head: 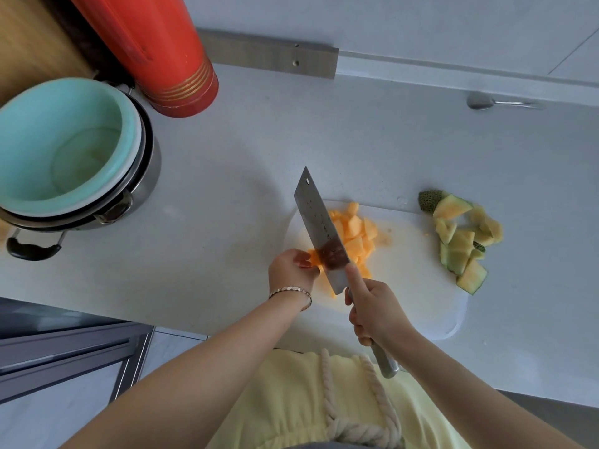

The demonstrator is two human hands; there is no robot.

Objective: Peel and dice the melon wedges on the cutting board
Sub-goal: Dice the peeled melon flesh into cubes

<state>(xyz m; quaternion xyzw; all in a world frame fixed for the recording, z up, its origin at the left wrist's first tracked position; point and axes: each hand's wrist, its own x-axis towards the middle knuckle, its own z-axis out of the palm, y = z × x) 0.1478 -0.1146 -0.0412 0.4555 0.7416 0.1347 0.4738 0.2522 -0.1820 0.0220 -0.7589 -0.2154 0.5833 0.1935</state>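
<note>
At the cutting board's left end, your right hand, fingers wrapped round the handle, holds the cleaver over the last melon strip, pinched by your left hand. Dicing looks nearly finished; diced cubes lie mid-board, peels at the right edge. Next cut: keep fingertips clear.

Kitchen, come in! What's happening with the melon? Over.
Right hand grips cleaver; left hand pins melon piece. Diced cubes on board, peels piled right. Nothing blocking.
</note>
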